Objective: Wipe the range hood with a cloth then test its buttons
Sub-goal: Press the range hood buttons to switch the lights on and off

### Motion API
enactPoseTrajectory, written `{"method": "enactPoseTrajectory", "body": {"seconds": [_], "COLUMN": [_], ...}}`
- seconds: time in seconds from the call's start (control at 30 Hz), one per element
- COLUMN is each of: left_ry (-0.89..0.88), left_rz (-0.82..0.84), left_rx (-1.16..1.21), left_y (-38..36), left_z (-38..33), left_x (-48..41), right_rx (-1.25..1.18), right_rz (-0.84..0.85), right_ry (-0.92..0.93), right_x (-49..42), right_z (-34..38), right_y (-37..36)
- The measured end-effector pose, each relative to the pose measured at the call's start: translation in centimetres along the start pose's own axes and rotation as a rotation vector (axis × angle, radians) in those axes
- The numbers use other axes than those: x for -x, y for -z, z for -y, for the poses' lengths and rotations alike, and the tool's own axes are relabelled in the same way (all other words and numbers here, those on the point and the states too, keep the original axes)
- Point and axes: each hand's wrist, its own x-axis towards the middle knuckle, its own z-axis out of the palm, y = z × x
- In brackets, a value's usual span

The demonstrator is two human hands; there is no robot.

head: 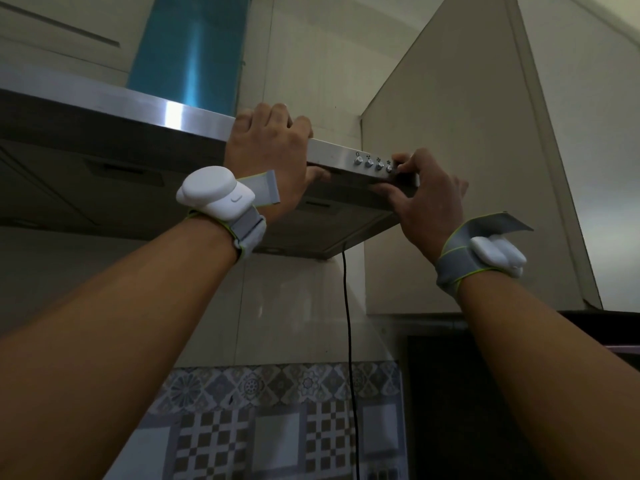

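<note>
A stainless steel range hood runs across the upper part of the head view, with a blue-filmed chimney above it. My left hand grips the hood's front edge, fingers over the top and thumb underneath. A row of round silver buttons sits at the right end of the front strip. My right hand is at that end, with a fingertip on the rightmost button and the thumb under the hood. No cloth is visible.
A beige wall cabinet stands right beside the hood's right end. A black cord hangs down from under the hood. Patterned tiles cover the wall below. Both wrists wear grey straps with white devices.
</note>
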Motion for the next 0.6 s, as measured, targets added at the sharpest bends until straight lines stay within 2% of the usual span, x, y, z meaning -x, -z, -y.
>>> {"method": "enactPoseTrajectory", "body": {"seconds": [0.6], "left_ry": [0.004], "left_rz": [0.004], "left_rx": [-0.008], "left_y": [0.05], "left_z": [-0.02], "left_x": [-0.01], "right_rx": [0.007], "right_rz": [0.013], "right_ry": [-0.008], "right_x": [-0.02], "right_z": [0.1], "right_y": [0.08]}}
